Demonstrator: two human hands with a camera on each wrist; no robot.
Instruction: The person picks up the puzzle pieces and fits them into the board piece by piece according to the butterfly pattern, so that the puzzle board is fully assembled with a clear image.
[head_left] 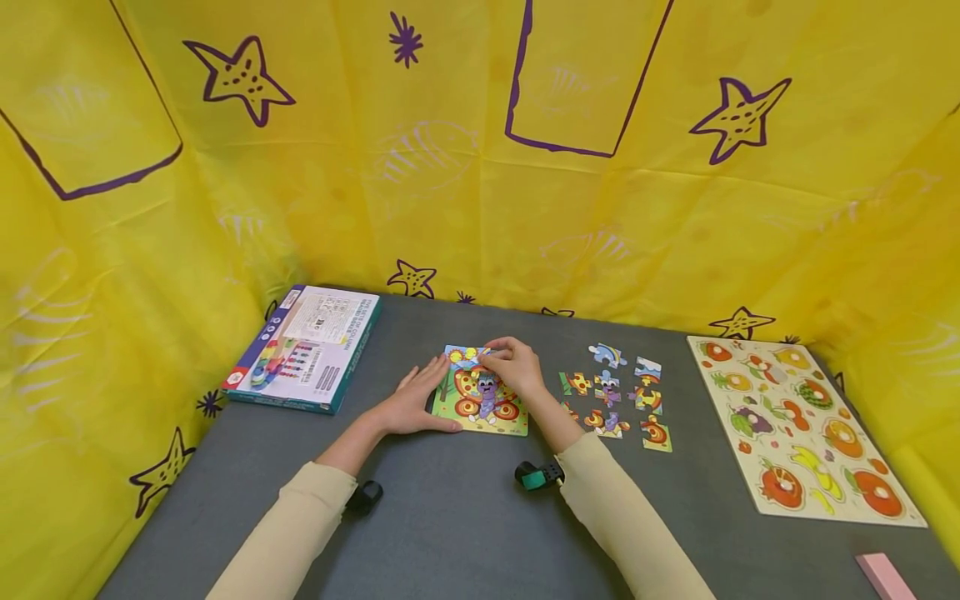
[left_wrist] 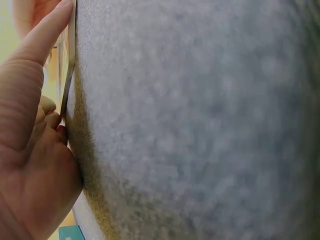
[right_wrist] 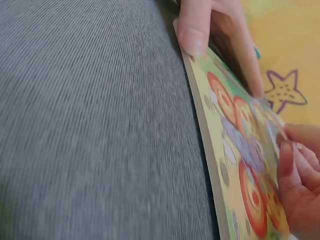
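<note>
A square butterfly puzzle board (head_left: 512, 423) lies flat in front of me. My left hand (head_left: 405, 406) is spread along its left side; the thumb (right_wrist: 194, 41) presses the near left corner and the fingers reach the far left. Over the far right part, my right hand (head_left: 519, 372) pinches a thin puzzle piece (right_wrist: 278, 126) between thumb and fingertips. The piece is tilted against the board's surface and mostly hidden by the fingers. Several loose puzzle pieces (head_left: 607, 357) lie to the right of the right hand, one of them a corner piece (head_left: 656, 435).
A boxed set (head_left: 330, 321) lies at the back left of the grey table (head_left: 442, 517). At the right lies a wooden fruit board (head_left: 757, 475), with a pink block (head_left: 885, 575) near the front right edge. A yellow patterned cloth (head_left: 465, 217) hangs behind and at both sides.
</note>
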